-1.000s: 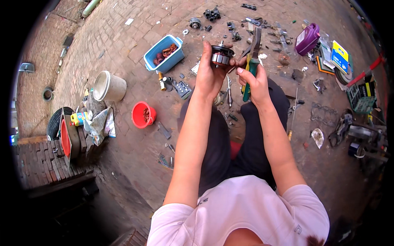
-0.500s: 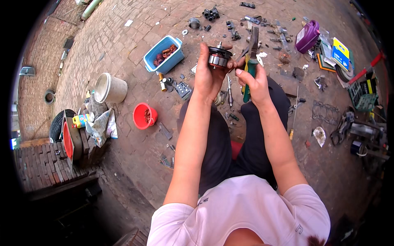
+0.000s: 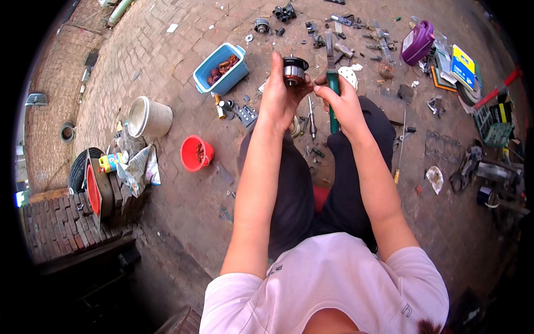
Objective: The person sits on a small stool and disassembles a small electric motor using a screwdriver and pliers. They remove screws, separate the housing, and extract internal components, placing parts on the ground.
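My left hand (image 3: 281,97) is raised over my knees, closed around an alternator rotor (image 3: 293,72) with a black disc on top, a silver body and a reddish band. Its shaft stands roughly upright. In my right hand (image 3: 346,106) are green-handled pliers (image 3: 334,83), with their metal head pointing away from me and the handle end toward my lap. The fingertips of both hands come close together between rotor and pliers; whether they pinch something small there I cannot make out.
A blue tub (image 3: 227,82) of reddish-brown scrap, a red bucket (image 3: 194,151) and a white bucket (image 3: 149,118) stand on the left. Loose metal parts lie ahead. On the right are a purple jug (image 3: 417,43), a green tool case (image 3: 494,125) and a thin rod (image 3: 402,145).
The pliers have turned from showing two handles to nearly edge-on and shifted slightly left. The rotor has tilted a little in my left hand. Both hands stay close together.
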Motion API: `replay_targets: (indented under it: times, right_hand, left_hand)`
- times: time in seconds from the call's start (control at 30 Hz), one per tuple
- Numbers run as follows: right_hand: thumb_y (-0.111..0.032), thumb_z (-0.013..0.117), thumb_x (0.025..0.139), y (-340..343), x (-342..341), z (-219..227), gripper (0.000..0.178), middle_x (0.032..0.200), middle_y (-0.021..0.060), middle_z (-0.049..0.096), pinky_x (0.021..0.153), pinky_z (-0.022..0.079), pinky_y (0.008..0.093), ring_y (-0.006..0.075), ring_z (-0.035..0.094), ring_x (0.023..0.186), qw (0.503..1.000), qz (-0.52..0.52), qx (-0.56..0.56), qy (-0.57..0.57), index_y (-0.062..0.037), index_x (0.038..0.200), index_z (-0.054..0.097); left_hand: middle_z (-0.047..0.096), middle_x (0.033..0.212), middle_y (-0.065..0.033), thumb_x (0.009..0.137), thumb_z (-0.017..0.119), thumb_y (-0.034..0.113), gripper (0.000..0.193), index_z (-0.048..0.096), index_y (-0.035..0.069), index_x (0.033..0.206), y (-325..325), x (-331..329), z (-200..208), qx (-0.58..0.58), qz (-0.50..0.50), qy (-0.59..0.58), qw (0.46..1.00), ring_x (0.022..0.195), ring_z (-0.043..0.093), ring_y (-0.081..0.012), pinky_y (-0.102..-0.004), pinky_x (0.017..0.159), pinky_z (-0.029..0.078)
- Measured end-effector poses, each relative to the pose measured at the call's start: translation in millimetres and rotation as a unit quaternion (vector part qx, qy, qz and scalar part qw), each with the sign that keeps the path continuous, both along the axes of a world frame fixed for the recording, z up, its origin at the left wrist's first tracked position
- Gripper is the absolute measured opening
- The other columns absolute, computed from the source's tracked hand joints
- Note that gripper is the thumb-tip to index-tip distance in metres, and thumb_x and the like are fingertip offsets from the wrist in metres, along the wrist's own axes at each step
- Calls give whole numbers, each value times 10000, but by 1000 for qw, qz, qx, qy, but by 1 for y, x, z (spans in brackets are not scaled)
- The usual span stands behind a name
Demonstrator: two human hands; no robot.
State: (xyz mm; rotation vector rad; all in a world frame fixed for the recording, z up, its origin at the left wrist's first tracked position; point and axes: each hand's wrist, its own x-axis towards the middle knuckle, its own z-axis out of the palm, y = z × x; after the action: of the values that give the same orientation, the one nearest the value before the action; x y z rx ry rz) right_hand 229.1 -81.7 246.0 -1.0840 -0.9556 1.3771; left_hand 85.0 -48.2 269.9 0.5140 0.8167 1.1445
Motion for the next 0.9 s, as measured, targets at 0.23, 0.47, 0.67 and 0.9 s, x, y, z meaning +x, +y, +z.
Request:
replay_targets:
  times: [0.23,0.47,0.67,0.9]
  right_hand:
    - [-219,664,758,2,-12,-66,339,798,58,593,599,437,293,130,543,684,981,-20,-194,2,41,964,594]
    - [-290,741,686,-56,-39,-239,422,866,175,675,702,498,372,256,655,791,903,-6,-316,-290,51,918,651]
    - [-354,793,609,-120,-42,-301,597,1124,199,640,883,508,383,305,628,1044,777,142,-427,-441,23,1049,645]
    - [-343,761,688,-111,-48,-310,515,1113,188,643,887,507,383,309,634,1016,727,206,-374,-539,-10,1063,645]
  left_hand:
    - [632,863,-135,904,603,364,377,567,11,1034,4,-22,-14,17,19,82,996,779,619,-237,-388,795,518]
    - [616,1063,-106,643,836,55,656,487,-16,1194,-3,-20,2,210,68,328,919,963,613,-172,-288,849,499]
    - [620,1048,-99,639,809,22,662,471,-4,1207,-5,-17,1,328,80,389,857,962,609,-159,-277,849,492]
    - [658,918,-128,628,842,111,575,503,-41,1067,-7,-24,2,215,65,542,810,860,638,-153,-284,758,518]
